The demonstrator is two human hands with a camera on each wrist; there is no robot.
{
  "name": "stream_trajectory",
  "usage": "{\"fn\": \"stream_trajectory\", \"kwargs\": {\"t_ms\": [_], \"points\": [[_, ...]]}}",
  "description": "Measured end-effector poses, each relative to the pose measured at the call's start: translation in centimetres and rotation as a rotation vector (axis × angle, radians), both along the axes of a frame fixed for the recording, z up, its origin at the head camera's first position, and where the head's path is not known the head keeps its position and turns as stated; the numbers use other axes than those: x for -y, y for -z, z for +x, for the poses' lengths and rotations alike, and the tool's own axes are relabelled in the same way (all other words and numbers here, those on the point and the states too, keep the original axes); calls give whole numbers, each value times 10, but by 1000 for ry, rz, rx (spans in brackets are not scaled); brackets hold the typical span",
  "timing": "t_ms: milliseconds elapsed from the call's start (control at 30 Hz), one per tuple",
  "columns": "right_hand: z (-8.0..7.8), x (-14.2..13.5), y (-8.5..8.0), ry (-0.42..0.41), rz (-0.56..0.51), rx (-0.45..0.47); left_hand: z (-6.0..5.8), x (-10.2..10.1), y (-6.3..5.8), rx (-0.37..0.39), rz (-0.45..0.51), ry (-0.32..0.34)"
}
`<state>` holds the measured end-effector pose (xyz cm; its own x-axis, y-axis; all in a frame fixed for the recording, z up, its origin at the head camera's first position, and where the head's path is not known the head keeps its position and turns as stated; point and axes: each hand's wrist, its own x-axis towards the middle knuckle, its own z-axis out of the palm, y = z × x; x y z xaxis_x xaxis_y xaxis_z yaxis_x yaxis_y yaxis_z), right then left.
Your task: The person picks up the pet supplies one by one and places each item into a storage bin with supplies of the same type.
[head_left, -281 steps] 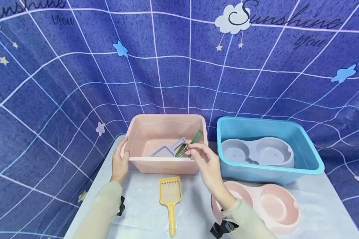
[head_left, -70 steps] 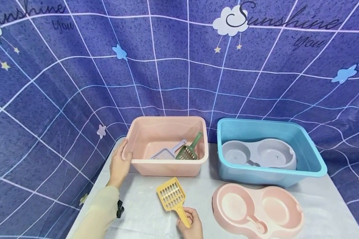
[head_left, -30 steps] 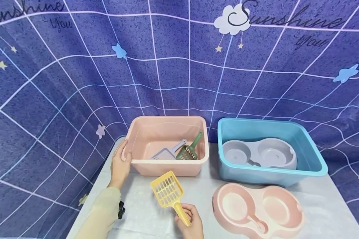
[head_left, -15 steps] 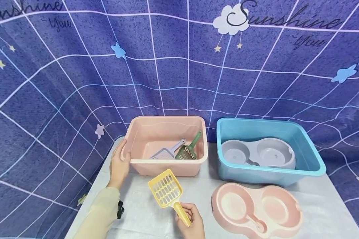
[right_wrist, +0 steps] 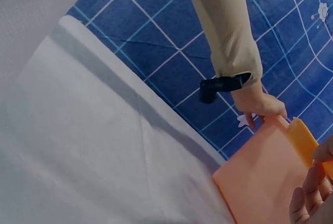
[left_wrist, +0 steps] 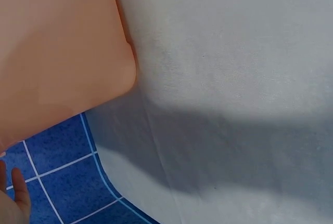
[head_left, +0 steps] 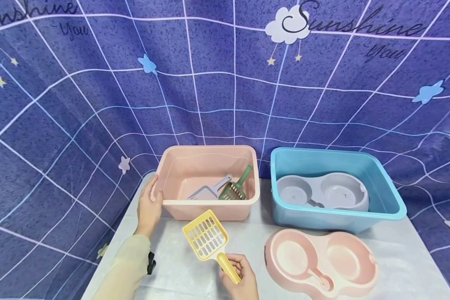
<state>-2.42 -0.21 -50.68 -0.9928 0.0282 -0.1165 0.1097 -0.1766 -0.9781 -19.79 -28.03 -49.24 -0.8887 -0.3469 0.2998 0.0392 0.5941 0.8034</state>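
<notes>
In the head view my right hand (head_left: 241,277) grips the handle of a yellow litter scoop (head_left: 206,235). Its slotted head points up and left, just in front of a pink litter box (head_left: 210,211). My left hand (head_left: 149,208) rests against the box's left side near the front corner, thumb and fingers fairly straight. The right wrist view shows this left hand (right_wrist: 260,104) at the box's corner, with the yellow scoop (right_wrist: 302,140) beside it. Inside the box lie a lilac scoop (head_left: 206,192) and a green scoop (head_left: 234,191), handles toward the back right.
A blue litter box (head_left: 335,218) stands to the right, with a grey double pet bowl (head_left: 316,183) inside. In front of it a pink double pet bowl (head_left: 322,254) sits on the white-covered table (head_left: 172,266). A blue patterned curtain (head_left: 210,91) hangs behind.
My right hand has left the green scoop in the pink box and picked up the yellow scoop from the table. The scoop's head has since swung up and left. The left hand stays at the box.
</notes>
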Motion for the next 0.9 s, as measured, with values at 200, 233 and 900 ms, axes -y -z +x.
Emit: {"fn": "stream_trajectory", "kwargs": {"t_ms": [200, 233, 900], "points": [[1, -2, -5, 0, -8, -17, 0, 1, 2, 8, 5, -8], [2, -2, -6, 2, -7, -23, 0, 1, 3, 7, 6, -7], [-7, -9, -18, 13, 31, -35, 0, 0, 4, -31, -18, -22]]}}
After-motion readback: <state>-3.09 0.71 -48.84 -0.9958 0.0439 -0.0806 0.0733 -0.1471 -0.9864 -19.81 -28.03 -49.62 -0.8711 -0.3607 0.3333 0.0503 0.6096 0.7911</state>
